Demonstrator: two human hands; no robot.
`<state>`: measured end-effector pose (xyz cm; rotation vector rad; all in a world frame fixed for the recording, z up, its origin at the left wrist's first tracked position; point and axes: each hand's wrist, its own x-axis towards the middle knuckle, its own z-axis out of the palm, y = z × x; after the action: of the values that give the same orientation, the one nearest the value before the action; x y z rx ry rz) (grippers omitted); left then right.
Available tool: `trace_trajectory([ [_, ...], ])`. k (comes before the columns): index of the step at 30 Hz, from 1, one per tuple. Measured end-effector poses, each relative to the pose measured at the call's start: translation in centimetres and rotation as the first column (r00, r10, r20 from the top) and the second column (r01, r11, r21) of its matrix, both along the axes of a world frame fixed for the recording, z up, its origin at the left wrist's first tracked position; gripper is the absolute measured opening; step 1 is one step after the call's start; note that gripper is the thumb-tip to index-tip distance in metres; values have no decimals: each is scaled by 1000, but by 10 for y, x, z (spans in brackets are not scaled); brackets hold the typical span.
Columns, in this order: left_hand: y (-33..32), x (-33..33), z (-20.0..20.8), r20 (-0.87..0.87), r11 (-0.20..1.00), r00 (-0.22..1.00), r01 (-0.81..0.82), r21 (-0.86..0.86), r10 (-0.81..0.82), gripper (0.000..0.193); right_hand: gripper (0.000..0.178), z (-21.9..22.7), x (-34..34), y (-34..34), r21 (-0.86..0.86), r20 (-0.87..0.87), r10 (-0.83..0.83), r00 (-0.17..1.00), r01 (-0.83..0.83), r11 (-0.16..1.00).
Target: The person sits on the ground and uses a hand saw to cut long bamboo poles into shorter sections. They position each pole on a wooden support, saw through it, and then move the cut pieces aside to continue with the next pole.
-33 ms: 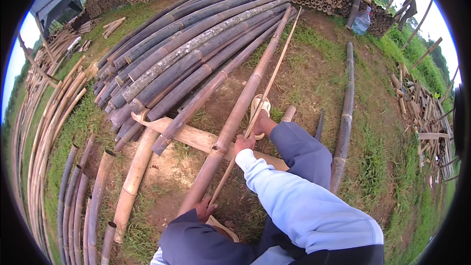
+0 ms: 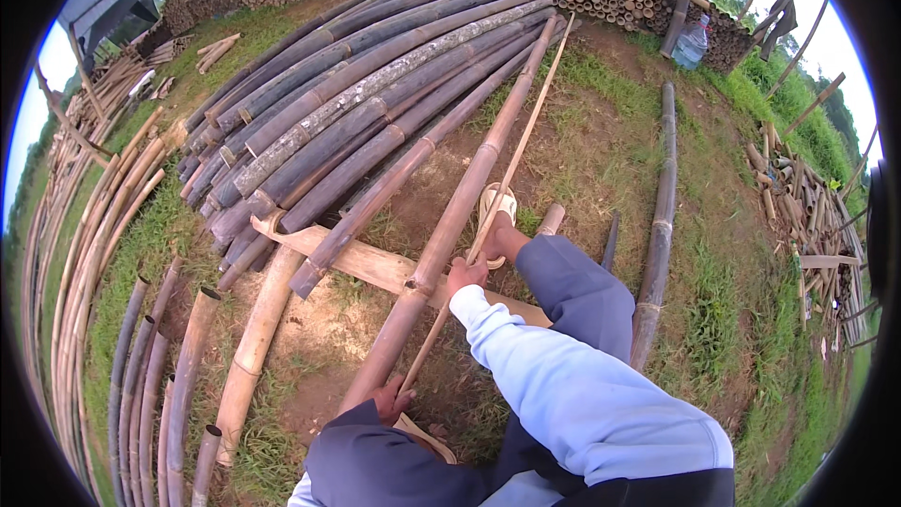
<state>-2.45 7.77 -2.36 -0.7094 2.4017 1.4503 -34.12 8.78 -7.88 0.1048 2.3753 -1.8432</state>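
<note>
A long thin bamboo stick (image 2: 522,136) runs beside a thick brown bamboo pole (image 2: 467,192), slanting up to the far right. My right hand (image 2: 466,275) is closed around the stick near its middle, by my right foot. Down by my left knee, my left hand (image 2: 389,401) has its fingers curled at the stick's near end, close against the pole; the knee partly hides it. Underneath, the pole rests across a pale flat wooden plank (image 2: 375,266).
Many dark bamboo poles (image 2: 328,122) lie piled at the far left. Shorter bamboo lengths (image 2: 192,338) lie at the near left. One dark pole (image 2: 664,197) lies on the grass at right. Cut bamboo is stacked at the back, near a clear plastic jug (image 2: 692,43).
</note>
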Motion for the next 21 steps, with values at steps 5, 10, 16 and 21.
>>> trace_trajectory([
  [5,-6,-7,-6,-87,996,994,-56,72,62,33,50,33,4,-11,51,-138,-21,990,29,998],
  [10,-4,9,16,-183,988,971,-147,47,154,31,53,37,24,-18,43,-97,-15,995,19,999],
  [16,-4,13,28,-92,961,966,-223,166,240,31,54,46,31,-16,-63,-58,0,998,-4,998],
  [21,-5,16,25,-28,934,981,-174,312,192,33,57,47,34,-3,-37,-36,13,999,-14,999],
])
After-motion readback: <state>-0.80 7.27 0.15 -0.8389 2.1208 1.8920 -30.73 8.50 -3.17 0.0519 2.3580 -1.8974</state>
